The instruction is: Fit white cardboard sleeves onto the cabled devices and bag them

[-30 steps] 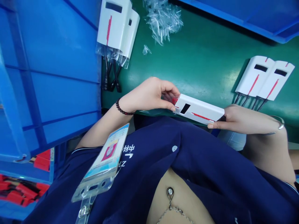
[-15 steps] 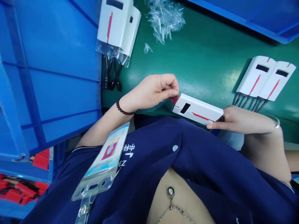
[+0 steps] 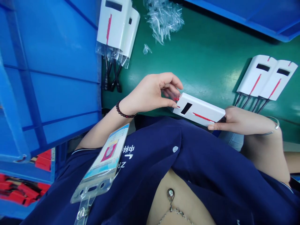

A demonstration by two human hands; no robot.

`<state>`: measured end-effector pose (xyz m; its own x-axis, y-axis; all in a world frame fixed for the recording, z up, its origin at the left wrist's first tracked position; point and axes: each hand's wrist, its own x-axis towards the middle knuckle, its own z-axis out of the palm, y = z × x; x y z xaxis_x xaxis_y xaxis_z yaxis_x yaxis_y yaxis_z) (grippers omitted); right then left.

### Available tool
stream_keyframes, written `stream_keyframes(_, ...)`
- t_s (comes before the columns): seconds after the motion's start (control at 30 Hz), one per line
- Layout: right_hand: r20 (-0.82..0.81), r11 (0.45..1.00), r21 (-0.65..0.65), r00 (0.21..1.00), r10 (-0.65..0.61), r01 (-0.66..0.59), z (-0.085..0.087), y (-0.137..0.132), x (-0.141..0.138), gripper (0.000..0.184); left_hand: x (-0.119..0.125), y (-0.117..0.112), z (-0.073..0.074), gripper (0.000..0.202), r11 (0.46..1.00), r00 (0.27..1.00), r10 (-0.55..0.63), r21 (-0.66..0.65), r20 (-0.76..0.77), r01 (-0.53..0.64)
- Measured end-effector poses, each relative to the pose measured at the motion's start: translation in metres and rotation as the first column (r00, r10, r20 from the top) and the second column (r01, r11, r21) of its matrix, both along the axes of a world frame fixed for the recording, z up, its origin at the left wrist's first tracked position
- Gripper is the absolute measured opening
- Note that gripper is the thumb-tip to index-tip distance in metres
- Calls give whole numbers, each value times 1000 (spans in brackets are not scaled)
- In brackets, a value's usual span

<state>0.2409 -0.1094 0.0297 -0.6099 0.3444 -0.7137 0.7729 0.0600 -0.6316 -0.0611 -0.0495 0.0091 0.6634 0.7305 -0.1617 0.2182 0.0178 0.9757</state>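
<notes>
My right hand (image 3: 239, 120) grips the cable end of a white plastic case (image 3: 199, 109), its thumb on the near edge. The case has a black window and a red stripe, and is held slightly tilted above my lap at the bench edge. At its other end my left hand (image 3: 159, 93) has its fingers parted. The left thumb tip touches the corner by the red notch, while the fingers curl behind. Between them a bit of red (image 3: 176, 99) and some clear film show at the case end; their exact form is unclear.
Two white cases with cables (image 3: 269, 78) lie at the right. More cases in clear bags (image 3: 114, 28) stand at the left beside a big blue bin (image 3: 51, 72). Clear plastic scraps (image 3: 164, 18) lie on the green bench (image 3: 206, 59). Red parts (image 3: 25, 190) fill a lower bin.
My left fingers have opened from a pinch at the case end, and the thumb has moved down onto its corner. My right hand keeps its grip on the case.
</notes>
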Motion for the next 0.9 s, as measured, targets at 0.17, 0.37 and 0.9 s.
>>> stream_keyframes(0.17, -19, 1000, 9, 1000, -3, 3, 0, -2, -1, 67, 1, -4, -1, 41, 997, 998, 61, -42, 19, -61)
stream_keyframes(0.37, -6, 1000, 18, 1000, -16, 16, -1, -3, -3, 69, -1, -6, 1, 27, 985, 993, 116, -132, 31, -111)
stream_keyframes(0.9, -51, 999, 47, 999, -14, 16, -4, -4, -6, 67, 4, -13, -5, 7, 989, 992, 122, -86, 26, -119)
